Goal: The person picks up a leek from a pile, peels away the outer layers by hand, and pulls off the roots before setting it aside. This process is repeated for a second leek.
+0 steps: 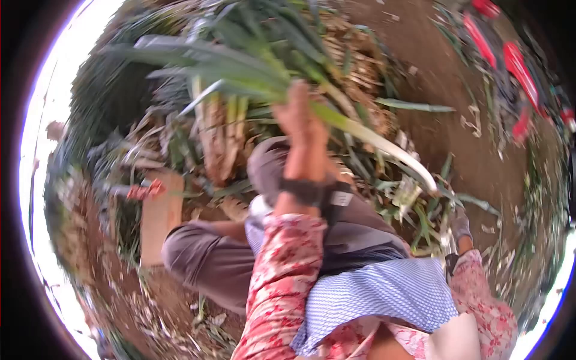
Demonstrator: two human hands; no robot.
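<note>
A long leek with green leaves fanning to the upper left is held at mid-length by my left hand, its white root end pointing to the lower right. Low on the right, my right hand wears a pale glove and is beside leaf scraps near the root end; its fingers are too small and blurred to make out. Behind my left hand lies a heap of leeks. Several upright white stalks stand left of my left wrist.
A wooden board lies at left with a red tie near its top. Dry roots and husks are piled at top centre. Red and grey objects are at upper right. Leaf scraps litter the brown ground.
</note>
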